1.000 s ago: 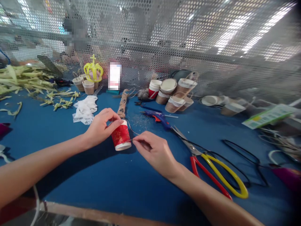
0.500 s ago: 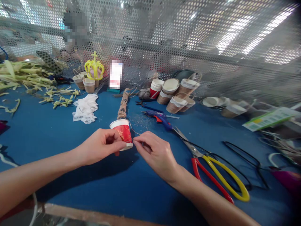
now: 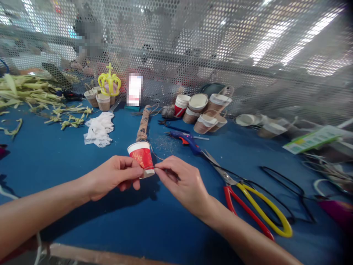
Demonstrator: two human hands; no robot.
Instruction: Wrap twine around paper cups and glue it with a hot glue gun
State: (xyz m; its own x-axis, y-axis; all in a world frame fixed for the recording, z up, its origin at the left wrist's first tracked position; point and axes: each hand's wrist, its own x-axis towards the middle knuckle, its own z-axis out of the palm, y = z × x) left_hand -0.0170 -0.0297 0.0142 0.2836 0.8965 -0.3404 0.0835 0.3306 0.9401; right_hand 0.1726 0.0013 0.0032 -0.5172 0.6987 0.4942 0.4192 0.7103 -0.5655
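Red and white, the cup sits mid-way across the counter in my head view, well back from the near edge. The left hand has slid from the cup's far end to its near end; whether it clamps, I cannot tell. The right hand pinches twine, fingertips together. Work now centres on that near end.

Craft workshop: glue gun, scissors, twine on blue worktable; perforated screen.
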